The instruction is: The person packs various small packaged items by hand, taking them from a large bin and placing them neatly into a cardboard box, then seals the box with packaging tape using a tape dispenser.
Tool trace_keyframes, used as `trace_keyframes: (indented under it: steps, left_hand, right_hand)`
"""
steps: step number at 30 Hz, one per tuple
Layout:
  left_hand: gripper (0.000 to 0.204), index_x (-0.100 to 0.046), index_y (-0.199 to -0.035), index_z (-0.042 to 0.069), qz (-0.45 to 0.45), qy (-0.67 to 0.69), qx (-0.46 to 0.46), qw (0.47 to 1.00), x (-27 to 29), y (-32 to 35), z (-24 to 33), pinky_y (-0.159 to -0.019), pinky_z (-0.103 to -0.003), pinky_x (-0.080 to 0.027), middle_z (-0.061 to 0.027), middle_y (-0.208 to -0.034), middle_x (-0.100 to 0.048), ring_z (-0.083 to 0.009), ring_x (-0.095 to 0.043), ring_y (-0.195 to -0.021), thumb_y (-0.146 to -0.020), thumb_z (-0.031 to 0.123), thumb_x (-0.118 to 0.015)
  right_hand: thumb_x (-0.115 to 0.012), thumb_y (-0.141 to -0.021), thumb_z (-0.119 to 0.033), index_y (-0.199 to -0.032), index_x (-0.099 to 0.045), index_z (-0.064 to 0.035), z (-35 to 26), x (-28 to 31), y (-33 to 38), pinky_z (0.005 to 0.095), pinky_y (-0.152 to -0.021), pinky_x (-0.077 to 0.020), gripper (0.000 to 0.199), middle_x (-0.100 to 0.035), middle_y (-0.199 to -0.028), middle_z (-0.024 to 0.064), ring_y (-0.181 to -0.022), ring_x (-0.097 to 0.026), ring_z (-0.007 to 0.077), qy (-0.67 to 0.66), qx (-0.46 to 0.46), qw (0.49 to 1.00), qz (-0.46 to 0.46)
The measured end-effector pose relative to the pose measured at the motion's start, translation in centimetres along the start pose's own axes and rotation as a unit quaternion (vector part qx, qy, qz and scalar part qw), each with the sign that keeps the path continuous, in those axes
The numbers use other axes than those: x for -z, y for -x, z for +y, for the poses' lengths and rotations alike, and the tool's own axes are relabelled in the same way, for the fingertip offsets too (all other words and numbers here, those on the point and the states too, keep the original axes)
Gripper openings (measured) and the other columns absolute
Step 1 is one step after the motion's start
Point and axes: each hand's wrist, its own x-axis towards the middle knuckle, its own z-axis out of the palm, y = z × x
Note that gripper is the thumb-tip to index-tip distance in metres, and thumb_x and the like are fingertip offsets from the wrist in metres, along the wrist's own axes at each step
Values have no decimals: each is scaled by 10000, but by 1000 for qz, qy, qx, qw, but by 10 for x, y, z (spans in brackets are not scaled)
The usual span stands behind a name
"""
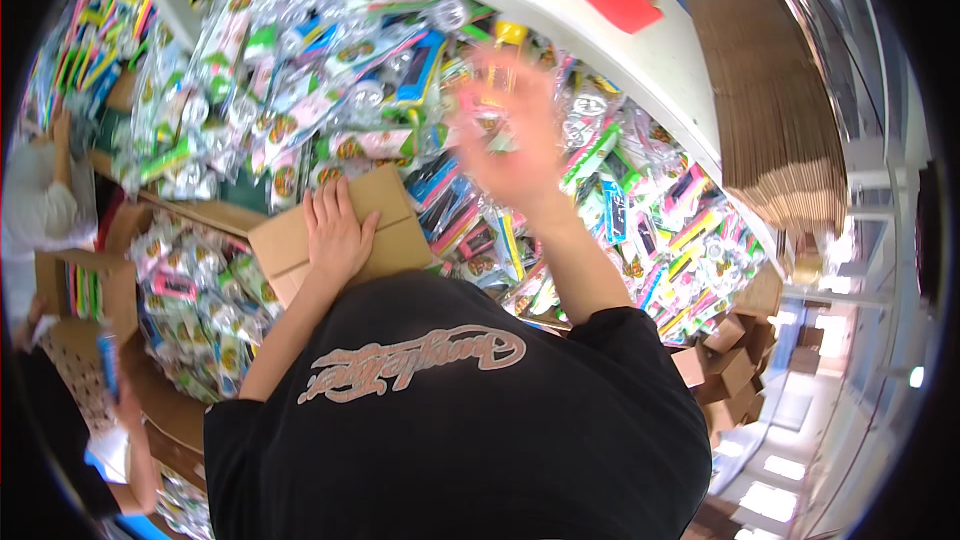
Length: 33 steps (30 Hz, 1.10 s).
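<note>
With the left hand [335,230] flat, fingers together, on the cardboard box [345,235], the blurred right hand [515,135], its grip unreadable, reaches beyond the box and could topple the heaped toy packets [330,70].

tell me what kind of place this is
Probably a packing workshop or small warehouse. A long table is heaped with bagged colourful goods, flat cardboard sheets are stacked beside it, and open cartons sit on the floor. The left hand rests on a cardboard box; the right hand is blurred.
</note>
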Motion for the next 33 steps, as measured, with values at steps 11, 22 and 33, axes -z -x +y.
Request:
trace_keyframes:
  steps: [11,22,33]
  left_hand:
    - [768,-387,-1456,-43,3,8,-17,1000,9,-2,-1,-1192,-524,-226,-201,-1393,-472,-351,-405,-1353,-959,514,-565]
    - [449,-532,-1342,3,60,162,31,985,14,1,-14,-1158,-464,-326,-179,-1261,-596,-338,-507,-1283,-990,280,-555]
    - [349,-681,-1245,125,-4,168,96,981,35,1,-88,-970,-442,-486,-132,-1141,-720,-326,-678,-1032,-1022,343,-524]
  right_hand:
    - [-657,-929,-513,-1147,-712,-37,132,111,-88,456,-991,-487,527,-736,-1022,196,-1081,-656,391,333,-172,901,-219]
    - [-477,-1028,-542,-1089,-588,-18,6,-113,77,256,-414,-377,539,-475,-619,14,-452,-454,115,-819,-365,424,-126]
    - [-578,-901,-708,-836,-537,-131,7,-161,164,317,-837,-504,582,-423,-528,-47,-459,-442,110,-811,-446,350,-144]
